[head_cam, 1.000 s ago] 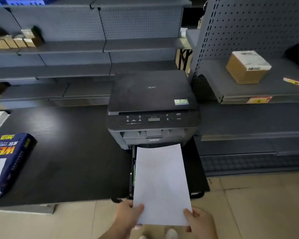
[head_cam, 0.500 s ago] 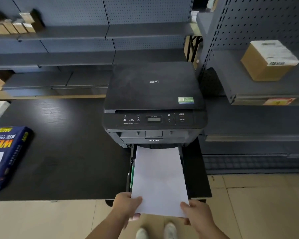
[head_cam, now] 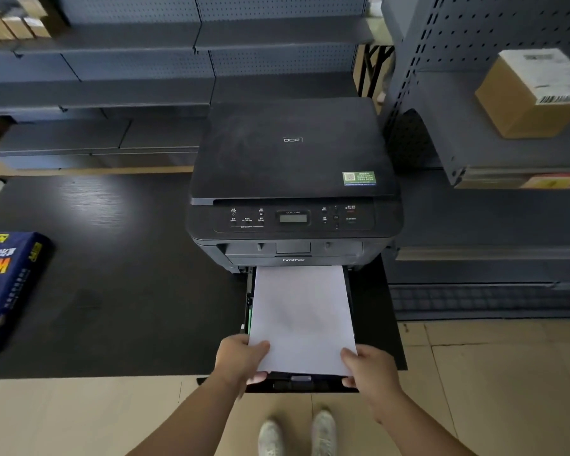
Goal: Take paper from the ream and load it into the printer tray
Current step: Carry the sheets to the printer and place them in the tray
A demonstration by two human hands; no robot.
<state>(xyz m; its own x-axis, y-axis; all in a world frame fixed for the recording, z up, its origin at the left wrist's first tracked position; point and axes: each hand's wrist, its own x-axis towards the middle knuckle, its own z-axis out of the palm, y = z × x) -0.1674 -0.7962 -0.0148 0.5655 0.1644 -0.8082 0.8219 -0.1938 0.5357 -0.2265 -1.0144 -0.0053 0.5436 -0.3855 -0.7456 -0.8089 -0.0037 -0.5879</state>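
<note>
Shoes: our pale shoes (head_cam: pixel 297 432) stood on the tiled floor at 6 o'clock, nearest the camera.
Left hand: our left hand (head_cam: pixel 241 358) pinched the near left corner of the paper (head_cam: pixel 301 319), thumb on top and fingers curled beneath.
Right hand: our right hand (head_cam: pixel 371 365) was clamped on the near right corner in the same way.
Paper: the white stack lay between the side walls of the pulled-out tray (head_cam: pixel 298 385), its far edge just under the printer (head_cam: pixel 293 179) at 12 o'clock, its near edge held just above the tray front.
Ream: the blue ream (head_cam: pixel 5 291) lay on the dark table (head_cam: pixel 119 274) at 9 o'clock, well apart from us.
Box: a cardboard box (head_cam: pixel 533 93) sat on the shelf at 2 o'clock.
Progress: we judged the paper taken and nearly seated; lowering the near edge, releasing it and closing the tray remained.
Change: compared with a second before, the sheets had gone deeper into the tray and lower, no longer overhanging its front, and the printer filled more of our view.
</note>
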